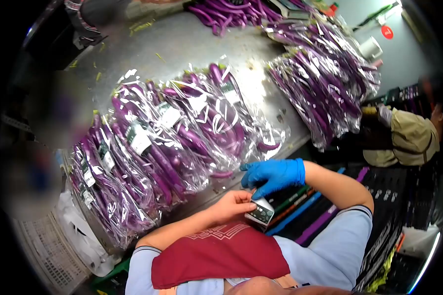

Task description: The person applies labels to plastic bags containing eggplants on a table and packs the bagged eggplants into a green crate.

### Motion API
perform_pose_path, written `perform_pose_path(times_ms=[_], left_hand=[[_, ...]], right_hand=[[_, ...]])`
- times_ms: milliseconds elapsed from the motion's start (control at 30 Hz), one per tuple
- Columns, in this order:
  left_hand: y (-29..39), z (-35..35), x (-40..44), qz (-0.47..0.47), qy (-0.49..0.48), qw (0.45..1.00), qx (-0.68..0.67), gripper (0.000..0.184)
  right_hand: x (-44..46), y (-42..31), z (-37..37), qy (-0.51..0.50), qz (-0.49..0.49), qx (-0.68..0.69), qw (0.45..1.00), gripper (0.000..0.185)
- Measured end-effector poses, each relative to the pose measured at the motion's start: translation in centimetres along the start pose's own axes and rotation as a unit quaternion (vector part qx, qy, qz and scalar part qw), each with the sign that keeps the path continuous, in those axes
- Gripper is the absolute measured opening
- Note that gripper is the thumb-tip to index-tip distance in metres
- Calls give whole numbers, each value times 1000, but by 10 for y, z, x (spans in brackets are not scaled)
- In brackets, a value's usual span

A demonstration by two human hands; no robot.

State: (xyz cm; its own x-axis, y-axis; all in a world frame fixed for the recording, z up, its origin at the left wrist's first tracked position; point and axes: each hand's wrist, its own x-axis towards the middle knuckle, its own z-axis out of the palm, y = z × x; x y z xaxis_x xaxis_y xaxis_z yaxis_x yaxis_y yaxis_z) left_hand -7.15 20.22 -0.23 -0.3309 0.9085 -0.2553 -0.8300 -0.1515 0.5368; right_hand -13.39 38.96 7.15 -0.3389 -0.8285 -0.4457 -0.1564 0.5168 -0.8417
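Note:
My left hand [234, 205], bare, pinches a dark printed label [261, 212] with a white upper part, close in front of the red apron. Whether it is one label or a small stack, I cannot tell. My right hand [275, 177], in a blue glove, comes down from the right with thumb and forefinger at the label's top edge; its other fingers are bent. Just beyond both hands, clear bags of long purple eggplants [202, 123] lie side by side on the metal table [147, 46]. Several bags carry similar dark-and-white labels [139, 139].
More bagged eggplants [320, 88] are piled at the right, with loose eggplants [226, 14] at the back. Black crates [379, 196] with coloured strips stand at my right, near a person in a beige cap [413, 137]. A pale basket [54, 250] and white plastic bag [81, 231] are lower left.

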Motion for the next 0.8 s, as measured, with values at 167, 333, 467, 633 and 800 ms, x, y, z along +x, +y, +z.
perform_pose_path(times_ms=[167,333,467,633,800], left_hand=[[-16,-4,-12,-103,-2,993,-56,23],[-33,-13,-16,-135,18,988,68,22],[-39,-15,-20,-118,91,988,33,20],[-46,-19,-21,-89,152,984,37,16],[-45,-17,-19,-30,154,982,107,15]], right_hand=[[-20,23,15,41,54,112,991,21],[-28,55,32,154,175,-40,972,27],[-15,33,57,270,127,-51,953,26],[-2,0,88,180,157,-52,970,23],[9,21,106,224,116,-69,965,21]])
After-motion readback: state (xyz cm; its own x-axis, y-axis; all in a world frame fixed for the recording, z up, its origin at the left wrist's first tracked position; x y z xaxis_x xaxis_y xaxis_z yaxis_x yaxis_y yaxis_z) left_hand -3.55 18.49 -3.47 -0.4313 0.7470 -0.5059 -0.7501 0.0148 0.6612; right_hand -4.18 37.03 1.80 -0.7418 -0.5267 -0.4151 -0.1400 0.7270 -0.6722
